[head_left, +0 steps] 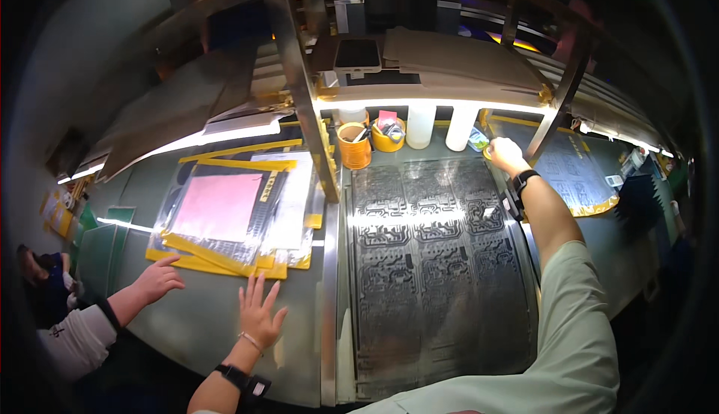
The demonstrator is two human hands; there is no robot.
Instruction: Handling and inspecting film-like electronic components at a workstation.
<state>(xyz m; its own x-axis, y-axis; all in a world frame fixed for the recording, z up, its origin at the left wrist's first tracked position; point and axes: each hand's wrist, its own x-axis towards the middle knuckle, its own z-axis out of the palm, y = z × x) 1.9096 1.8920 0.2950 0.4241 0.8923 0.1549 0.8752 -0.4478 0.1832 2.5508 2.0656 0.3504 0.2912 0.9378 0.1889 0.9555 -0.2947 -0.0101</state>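
Observation:
My left hand [259, 318] hovers over or rests on the grey-green table, fingers spread, just below the yellow-edged clear sleeves [217, 260]; a pink sheet [217, 206] lies on that stack. At the far end of the bench, my right hand [510, 156] has its fingers closed beside a small yellow item [487, 152] and a green-and-blue packet [477, 140]. What the fingers grip is hard to make out. Between my arms lies a large dark film [442, 279] with repeated circuit patterns, crossed by a bright reflection.
Another person's hand [156, 279] reaches in from the left. Behind the film stand an orange cup [354, 146], a yellow container [388, 137] and white cylinders [422, 128]. A metal post [303, 92] and an overhead shelf with a lit lamp [434, 104] frame the bench.

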